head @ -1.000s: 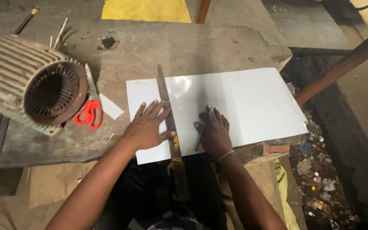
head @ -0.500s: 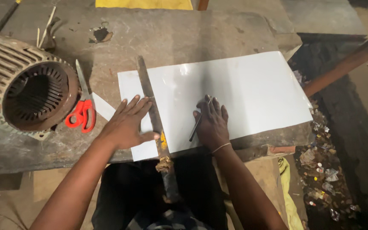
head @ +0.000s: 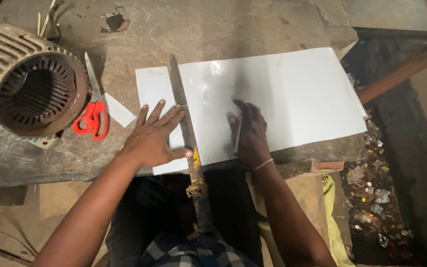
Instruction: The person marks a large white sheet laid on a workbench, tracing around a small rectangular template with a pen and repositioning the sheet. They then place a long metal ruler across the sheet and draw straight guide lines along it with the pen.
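A white sheet (head: 273, 99) lies flat on the worn grey tabletop (head: 213, 29), its near edge reaching the tabletop's front edge. A long rusty metal bar (head: 183, 118) lies across the left part of the sheet, running from the far side toward the person and past the tabletop's edge, where a rag-wrapped section hangs over the lap. The left hand (head: 151, 141) presses flat with fingers spread, its grip wide and holding nothing, the fingertips on the sheet and touching the bar's left side. The right hand (head: 248, 133) rests on the sheet just right of the bar, its grip closed narrowly around a thin dark marking tool (head: 236, 136) whose tip points toward the far side of the sheet. Left of the sheet, red-handled scissors (head: 92, 106) lie on the tabletop beside a small white offcut (head: 118, 110). Next to them sits a ribbed electric motor housing (head: 25, 89), its open bore facing up.
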`<state>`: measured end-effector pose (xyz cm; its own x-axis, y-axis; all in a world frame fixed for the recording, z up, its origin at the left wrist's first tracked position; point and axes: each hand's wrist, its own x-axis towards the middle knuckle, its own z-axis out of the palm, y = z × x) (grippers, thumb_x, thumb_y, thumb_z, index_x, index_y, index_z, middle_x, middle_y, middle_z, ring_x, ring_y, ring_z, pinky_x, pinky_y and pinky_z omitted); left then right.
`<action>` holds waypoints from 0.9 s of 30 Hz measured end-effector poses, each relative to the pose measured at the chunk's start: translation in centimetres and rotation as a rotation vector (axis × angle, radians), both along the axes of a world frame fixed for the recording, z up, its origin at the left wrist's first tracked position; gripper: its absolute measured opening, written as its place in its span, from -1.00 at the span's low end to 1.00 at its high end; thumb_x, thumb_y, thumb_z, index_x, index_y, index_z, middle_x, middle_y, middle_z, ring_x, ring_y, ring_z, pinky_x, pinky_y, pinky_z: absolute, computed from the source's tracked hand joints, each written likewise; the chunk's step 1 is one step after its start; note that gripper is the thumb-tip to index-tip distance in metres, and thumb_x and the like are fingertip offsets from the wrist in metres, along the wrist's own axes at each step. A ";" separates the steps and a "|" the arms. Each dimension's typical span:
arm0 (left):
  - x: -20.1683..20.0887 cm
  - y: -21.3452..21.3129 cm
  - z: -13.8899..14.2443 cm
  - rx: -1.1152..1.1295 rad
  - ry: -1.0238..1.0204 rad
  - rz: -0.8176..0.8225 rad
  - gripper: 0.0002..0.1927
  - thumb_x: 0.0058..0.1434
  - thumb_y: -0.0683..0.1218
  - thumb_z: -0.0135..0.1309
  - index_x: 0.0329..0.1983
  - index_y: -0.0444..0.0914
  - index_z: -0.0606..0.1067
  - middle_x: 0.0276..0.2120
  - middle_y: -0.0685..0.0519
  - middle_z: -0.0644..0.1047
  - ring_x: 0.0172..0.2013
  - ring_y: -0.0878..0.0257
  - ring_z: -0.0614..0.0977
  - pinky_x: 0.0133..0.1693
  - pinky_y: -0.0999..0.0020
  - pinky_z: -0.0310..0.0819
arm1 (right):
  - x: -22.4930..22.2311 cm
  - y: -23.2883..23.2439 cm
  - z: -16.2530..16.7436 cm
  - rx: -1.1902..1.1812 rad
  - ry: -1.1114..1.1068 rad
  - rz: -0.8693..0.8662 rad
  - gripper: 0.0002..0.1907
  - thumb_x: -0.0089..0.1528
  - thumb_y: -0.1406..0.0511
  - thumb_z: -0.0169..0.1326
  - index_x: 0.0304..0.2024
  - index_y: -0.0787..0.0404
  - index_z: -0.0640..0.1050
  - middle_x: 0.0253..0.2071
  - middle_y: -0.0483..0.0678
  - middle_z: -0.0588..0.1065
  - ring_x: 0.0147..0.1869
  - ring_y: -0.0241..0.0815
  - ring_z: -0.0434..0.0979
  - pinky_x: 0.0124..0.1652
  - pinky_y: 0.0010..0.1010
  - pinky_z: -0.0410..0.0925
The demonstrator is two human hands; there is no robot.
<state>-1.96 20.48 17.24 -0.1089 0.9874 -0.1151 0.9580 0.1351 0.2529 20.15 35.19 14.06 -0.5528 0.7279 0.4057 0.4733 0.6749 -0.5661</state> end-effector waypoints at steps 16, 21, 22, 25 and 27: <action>-0.1 0.2 0.0 -0.034 -0.030 0.016 0.23 -0.10 0.58 0.11 0.51 -0.11 0.04 0.51 0.11 -0.01 0.50 0.02 -0.18 0.41 -0.10 -0.48 | 0.0 -3.9 0.3 -0.630 0.528 0.158 -0.81 0.31 0.35 0.12 -0.08 0.34 0.55 -0.23 0.00 0.66 -0.20 -0.28 0.62 -0.15 -0.46 0.49; 0.0 0.2 0.1 -0.031 -0.022 0.009 0.23 -0.09 0.59 0.10 0.51 -0.11 0.04 0.51 0.11 -0.02 0.49 0.01 -0.18 0.40 -0.11 -0.47 | 0.0 -4.5 0.0 -0.351 0.317 0.141 -0.86 0.22 0.35 0.25 -0.19 0.27 0.64 -0.35 -0.06 0.63 -0.31 -0.32 0.59 -0.32 -0.45 0.44; 0.0 0.3 0.1 -0.024 -0.016 0.008 0.23 -0.09 0.59 0.10 0.51 -0.11 0.04 0.51 0.10 -0.02 0.49 0.01 -0.18 0.40 -0.12 -0.47 | -0.1 -4.5 -0.1 -0.375 0.294 0.144 -0.87 0.21 0.35 0.26 -0.21 0.26 0.65 -0.38 -0.06 0.63 -0.35 -0.31 0.56 -0.35 -0.44 0.41; 0.0 0.2 0.2 -0.032 -0.023 0.014 0.22 -0.09 0.58 0.10 0.51 -0.11 0.05 0.52 0.11 -0.02 0.50 0.01 -0.17 0.41 -0.10 -0.47 | -0.1 -4.8 -0.5 -0.344 0.313 0.255 -0.91 0.23 0.36 0.23 -0.23 0.25 0.62 -0.42 -0.08 0.57 -0.38 -0.31 0.52 -0.37 -0.45 0.40; 0.1 0.2 0.2 -0.048 -0.031 0.021 0.23 -0.10 0.59 0.10 0.52 -0.10 0.05 0.52 0.12 -0.02 0.50 0.02 -0.18 0.41 -0.09 -0.47 | -0.3 -4.9 -0.8 -0.358 0.264 0.275 -0.91 0.22 0.35 0.23 -0.24 0.24 0.61 -0.45 -0.10 0.56 -0.42 -0.32 0.53 -0.38 -0.46 0.40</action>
<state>-1.88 20.67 17.45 -0.1249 0.9782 -0.1662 0.9468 0.1676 0.2747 19.88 30.32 13.27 -0.6558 0.6888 0.3090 0.1159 0.4963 -0.8604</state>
